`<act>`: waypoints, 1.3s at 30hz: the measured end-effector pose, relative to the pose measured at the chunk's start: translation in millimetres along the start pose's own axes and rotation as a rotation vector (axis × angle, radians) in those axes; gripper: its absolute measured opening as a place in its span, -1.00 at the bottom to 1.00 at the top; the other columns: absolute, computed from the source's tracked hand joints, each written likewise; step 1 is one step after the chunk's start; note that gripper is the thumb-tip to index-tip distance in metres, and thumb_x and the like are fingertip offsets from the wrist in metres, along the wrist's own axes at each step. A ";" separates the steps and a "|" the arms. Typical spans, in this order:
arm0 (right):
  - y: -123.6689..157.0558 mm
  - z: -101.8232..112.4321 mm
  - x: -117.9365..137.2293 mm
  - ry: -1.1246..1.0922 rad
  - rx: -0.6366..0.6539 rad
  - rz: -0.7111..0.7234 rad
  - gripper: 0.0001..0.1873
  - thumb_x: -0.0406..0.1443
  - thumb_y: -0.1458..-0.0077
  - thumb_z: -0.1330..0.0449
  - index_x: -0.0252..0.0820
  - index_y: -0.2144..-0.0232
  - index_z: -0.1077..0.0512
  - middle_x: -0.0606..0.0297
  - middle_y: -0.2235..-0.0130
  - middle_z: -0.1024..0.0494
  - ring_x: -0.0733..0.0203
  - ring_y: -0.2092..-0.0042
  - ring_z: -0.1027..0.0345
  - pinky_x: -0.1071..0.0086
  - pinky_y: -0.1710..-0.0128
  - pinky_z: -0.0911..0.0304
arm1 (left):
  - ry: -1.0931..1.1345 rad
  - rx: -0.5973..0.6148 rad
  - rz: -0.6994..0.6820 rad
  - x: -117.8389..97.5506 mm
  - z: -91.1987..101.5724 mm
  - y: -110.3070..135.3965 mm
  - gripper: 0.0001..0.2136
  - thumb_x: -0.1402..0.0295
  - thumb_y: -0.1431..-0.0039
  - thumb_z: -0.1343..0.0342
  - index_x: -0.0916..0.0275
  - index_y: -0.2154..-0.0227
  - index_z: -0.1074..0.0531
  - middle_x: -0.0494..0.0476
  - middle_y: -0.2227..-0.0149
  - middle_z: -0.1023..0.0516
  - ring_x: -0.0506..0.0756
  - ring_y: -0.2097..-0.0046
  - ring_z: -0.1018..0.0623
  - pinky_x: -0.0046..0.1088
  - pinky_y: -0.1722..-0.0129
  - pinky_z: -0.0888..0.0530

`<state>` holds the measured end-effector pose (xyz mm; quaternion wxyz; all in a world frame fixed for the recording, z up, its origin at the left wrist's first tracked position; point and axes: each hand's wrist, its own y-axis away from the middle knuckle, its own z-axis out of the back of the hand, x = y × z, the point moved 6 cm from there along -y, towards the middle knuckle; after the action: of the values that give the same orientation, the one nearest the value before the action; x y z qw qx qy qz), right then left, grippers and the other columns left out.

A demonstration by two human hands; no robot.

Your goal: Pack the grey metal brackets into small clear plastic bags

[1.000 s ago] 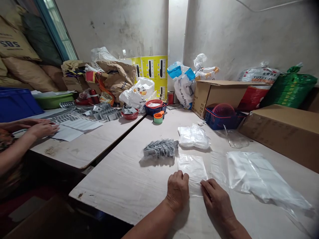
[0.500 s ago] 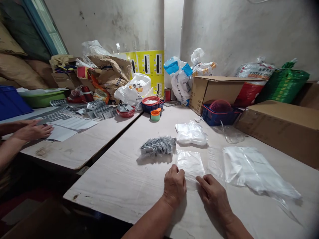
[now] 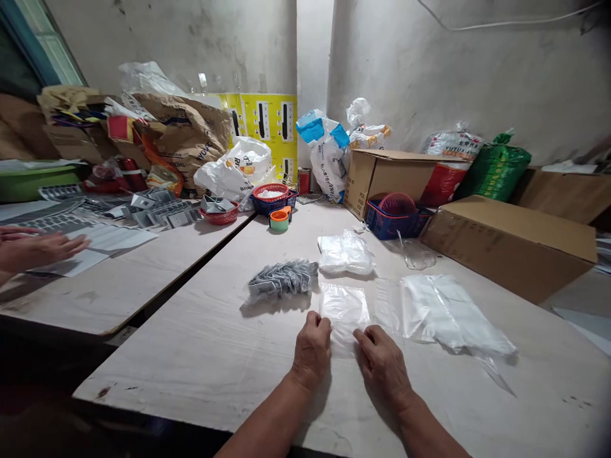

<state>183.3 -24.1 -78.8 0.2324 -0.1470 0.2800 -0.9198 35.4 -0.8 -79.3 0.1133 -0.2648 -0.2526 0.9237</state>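
Observation:
A small clear plastic bag (image 3: pixel 344 305) lies flat on the pale wooden table (image 3: pixel 210 356) in front of me. My left hand (image 3: pixel 311 348) has its fingers curled and pinches the bag's near left edge. My right hand (image 3: pixel 380 359) rests at the near right edge, fingers bent onto the plastic. Just beyond the bag sits a bundle of grey packets (image 3: pixel 281 280) and a lump of white bags (image 3: pixel 344 253). A flat stack of clear bags (image 3: pixel 443 312) lies to the right.
Cardboard boxes (image 3: pixel 506 245), a blue basket (image 3: pixel 394 222), sacks and plastic bags line the wall. A red basket (image 3: pixel 270 194) and an orange-green tape roll (image 3: pixel 279 219) sit at the back. Another person's hand (image 3: pixel 35 249) rests on papers on the left table.
The camera has swung to the right, so everything sits further left in view. My hands stay at the bag's near edge, fingers working closer together. The other person's hand stays on the papers.

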 end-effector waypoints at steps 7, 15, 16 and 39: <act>0.2 0.5 -1.5 0.020 -0.015 -0.007 -0.66 -0.46 -0.07 0.04 -0.24 0.11 -0.37 0.23 0.37 -0.29 0.23 0.32 -0.20 0.39 0.32 -0.16 | 0.109 -0.066 -0.012 0.0 4.6 -2.7 -0.83 0.57 -0.10 0.13 0.25 0.42 -0.34 0.13 0.29 -0.25 0.02 0.32 -0.36 -0.44 0.30 -0.40; 0.4 2.5 -2.3 0.098 -0.092 -0.008 -0.54 -0.44 -0.11 0.04 -0.21 -0.09 -0.23 0.20 0.32 -0.30 0.23 0.33 -0.18 0.36 0.33 -0.15 | -0.173 -0.038 -0.032 -7.9 7.2 -1.7 -0.84 0.56 -0.10 0.08 0.25 0.45 -0.36 0.13 0.37 -0.31 0.05 0.40 -0.37 -0.44 0.39 -0.33; -0.1 2.7 -1.4 0.110 -0.097 -0.003 -0.53 -0.43 -0.13 0.04 -0.21 -0.11 -0.19 0.20 0.32 -0.31 0.22 0.32 -0.18 0.36 0.32 -0.15 | -0.201 -0.039 -0.055 -10.7 8.0 -1.7 -0.85 0.55 -0.11 0.08 0.25 0.44 -0.36 0.13 0.38 -0.32 0.06 0.39 -0.37 -0.44 0.39 -0.33; 14.8 -13.2 -9.3 0.060 -0.022 0.006 -0.57 -0.33 -0.16 0.06 -0.20 -0.09 -0.21 0.23 0.36 -0.36 0.23 0.41 -0.29 0.39 0.44 -0.23 | -0.175 -0.016 0.011 -14.0 12.1 7.9 -0.97 0.43 -0.09 0.00 0.22 0.43 -0.31 0.10 0.42 -0.36 0.09 0.41 -0.38 -0.38 0.43 -0.27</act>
<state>191.0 -24.3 -99.4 0.2250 -0.1213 0.2972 -0.9200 39.9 -17.2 -68.5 0.0839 -0.1856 -0.2674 0.9418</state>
